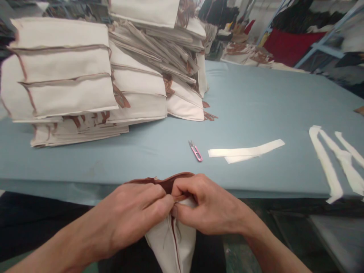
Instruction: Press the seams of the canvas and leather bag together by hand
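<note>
A cream fabric piece (186, 237) with brown trim and a dark seam down its middle hangs at the table's near edge. Its brown lining (167, 184) shows at the top. My left hand (139, 212) is closed on the upper edge, fingers pinched together. Close beside it, my right hand (201, 204) also pinches the edge, thumb and forefinger meeting near the seam. The fingertips hide exactly what lies between them. Beyond the hands, pink thread snips (195, 151) lie on the blue-covered table (241, 110).
Tall stacks of cream sewn pieces (68, 68) with brown trim stand at the back left. White strips (246, 151) lie right of the snips, with more white strips (327, 163) at the far right. A red cloth (292, 45) and blue shelving (327, 49) are behind the table.
</note>
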`<state>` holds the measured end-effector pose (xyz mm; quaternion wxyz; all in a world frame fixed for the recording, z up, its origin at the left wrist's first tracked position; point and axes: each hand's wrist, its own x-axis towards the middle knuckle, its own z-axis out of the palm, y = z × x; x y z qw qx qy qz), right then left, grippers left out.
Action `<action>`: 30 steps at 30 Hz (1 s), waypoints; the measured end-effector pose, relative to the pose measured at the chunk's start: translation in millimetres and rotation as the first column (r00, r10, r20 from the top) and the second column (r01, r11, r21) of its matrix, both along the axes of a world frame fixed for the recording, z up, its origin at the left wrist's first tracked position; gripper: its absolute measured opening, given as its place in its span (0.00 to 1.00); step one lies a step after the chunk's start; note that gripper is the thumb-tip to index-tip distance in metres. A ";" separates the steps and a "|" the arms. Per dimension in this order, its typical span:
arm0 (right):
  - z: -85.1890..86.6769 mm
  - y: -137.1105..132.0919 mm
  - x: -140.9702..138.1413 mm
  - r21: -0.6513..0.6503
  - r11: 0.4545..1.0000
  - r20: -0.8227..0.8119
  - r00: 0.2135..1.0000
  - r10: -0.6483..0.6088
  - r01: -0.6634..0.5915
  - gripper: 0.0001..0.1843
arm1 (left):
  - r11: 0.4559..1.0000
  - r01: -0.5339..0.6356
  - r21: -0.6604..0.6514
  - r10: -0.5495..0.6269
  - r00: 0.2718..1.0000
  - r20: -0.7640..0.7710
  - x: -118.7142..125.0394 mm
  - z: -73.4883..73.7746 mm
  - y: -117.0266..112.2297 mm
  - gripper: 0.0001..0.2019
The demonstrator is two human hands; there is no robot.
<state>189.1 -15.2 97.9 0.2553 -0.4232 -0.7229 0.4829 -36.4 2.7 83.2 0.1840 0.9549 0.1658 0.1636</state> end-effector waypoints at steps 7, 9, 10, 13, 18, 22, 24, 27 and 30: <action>-16.5 -3.6 -6.9 -0.466 0.880 -0.329 0.941 -0.074 -0.094 0.06 | 0.982 -0.008 0.191 0.014 0.999 -0.031 -10.2 -5.3 -3.9 0.14; -21.2 -5.1 -11.3 -0.533 0.843 -0.343 0.930 -0.135 -0.075 0.07 | 0.981 -0.019 0.195 0.024 0.999 -0.025 -11.6 -5.6 -4.6 0.14; -22.5 -5.9 -13.4 -0.543 0.838 -0.333 0.930 -0.157 -0.053 0.07 | 0.984 -0.023 0.177 0.026 0.999 -0.019 -11.8 -5.9 -5.4 0.14; -21.0 -9.5 -17.8 -0.479 0.878 -0.284 0.943 -0.172 0.016 0.05 | 0.997 -0.074 0.024 0.073 0.995 0.073 -10.7 -5.9 -10.8 0.12; -9.3 -20.3 -17.3 -0.056 0.989 -0.161 0.976 -0.147 0.140 0.05 | 0.873 -0.269 -0.407 0.315 0.948 0.049 -8.0 7.6 -21.0 0.11; -5.5 -27.1 -14.7 0.231 0.959 -0.045 0.986 -0.160 0.166 0.06 | 0.778 -0.238 -0.582 0.210 0.971 -0.115 -10.7 18.3 -14.2 0.10; -8.3 -27.6 -13.9 0.303 0.936 -0.047 0.984 -0.173 0.179 0.06 | 0.834 -0.170 -0.525 0.139 0.985 -0.098 -10.9 14.7 -9.5 0.14; -18.4 -24.9 -13.1 0.254 0.945 -0.134 0.975 -0.178 0.207 0.06 | 0.970 -0.076 -0.230 0.076 0.997 -0.007 -7.6 -0.2 -5.8 0.15; -30.6 -21.1 -12.0 0.105 0.971 -0.222 0.957 -0.186 0.214 0.07 | 0.996 -0.081 0.030 0.080 0.996 0.044 -2.9 -13.4 -3.7 0.18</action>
